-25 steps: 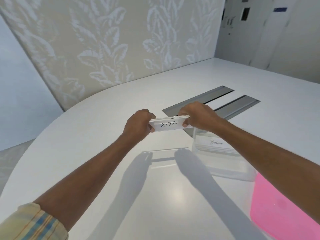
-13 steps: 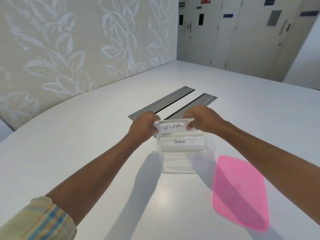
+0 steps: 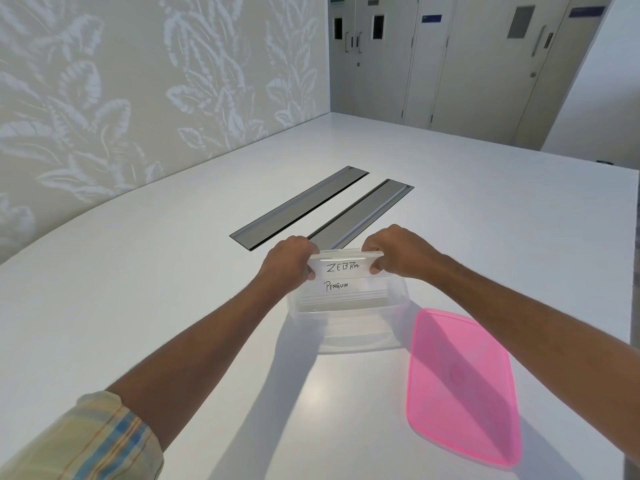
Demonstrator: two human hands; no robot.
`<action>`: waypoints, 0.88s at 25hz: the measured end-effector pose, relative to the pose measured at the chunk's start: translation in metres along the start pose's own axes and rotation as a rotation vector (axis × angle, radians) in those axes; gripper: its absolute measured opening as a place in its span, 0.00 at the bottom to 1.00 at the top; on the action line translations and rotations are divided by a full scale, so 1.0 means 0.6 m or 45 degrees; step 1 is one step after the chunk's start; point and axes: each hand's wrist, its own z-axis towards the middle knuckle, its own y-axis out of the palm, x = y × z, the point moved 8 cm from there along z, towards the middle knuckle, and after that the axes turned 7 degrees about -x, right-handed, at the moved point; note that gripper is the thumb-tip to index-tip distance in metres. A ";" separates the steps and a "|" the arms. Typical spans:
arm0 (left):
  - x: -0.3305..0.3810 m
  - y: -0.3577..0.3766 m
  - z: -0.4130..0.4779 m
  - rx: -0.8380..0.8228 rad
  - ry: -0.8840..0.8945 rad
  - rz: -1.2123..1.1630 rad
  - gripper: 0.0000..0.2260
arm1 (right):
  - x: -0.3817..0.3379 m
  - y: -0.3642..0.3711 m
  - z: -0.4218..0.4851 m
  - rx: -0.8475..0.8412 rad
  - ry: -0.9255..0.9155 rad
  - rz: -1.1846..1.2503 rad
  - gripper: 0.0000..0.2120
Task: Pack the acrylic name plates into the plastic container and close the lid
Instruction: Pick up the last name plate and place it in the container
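A clear acrylic name plate marked ZEBRA [image 3: 346,266] is held by its two ends over the far part of the clear plastic container [image 3: 360,327]. My left hand [image 3: 289,259] grips its left end and my right hand [image 3: 398,249] grips its right end. Inside the container, just in front of it, stands another plate marked PENGUIN [image 3: 349,287], with more clear plates stacked against it. The pink translucent lid [image 3: 462,386] lies flat on the table to the right of the container, apart from it.
The white table [image 3: 173,289] has two grey recessed cable slots [image 3: 301,206] just beyond the container. A leaf-patterned wall runs along the left, and grey doors stand at the back. The table's right edge is near the lid.
Both hands have carried the ZEBRA plate rightward and down, from beside the container to over its far part. The view has swung right, bringing the whole lid into sight.
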 end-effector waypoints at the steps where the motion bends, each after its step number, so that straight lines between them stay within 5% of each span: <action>1: -0.003 0.007 0.005 -0.022 -0.014 -0.001 0.14 | 0.001 0.008 0.006 -0.004 -0.009 -0.003 0.16; 22: -0.017 0.065 0.018 -0.175 -0.022 0.099 0.23 | 0.007 0.063 0.030 -0.032 -0.073 -0.045 0.19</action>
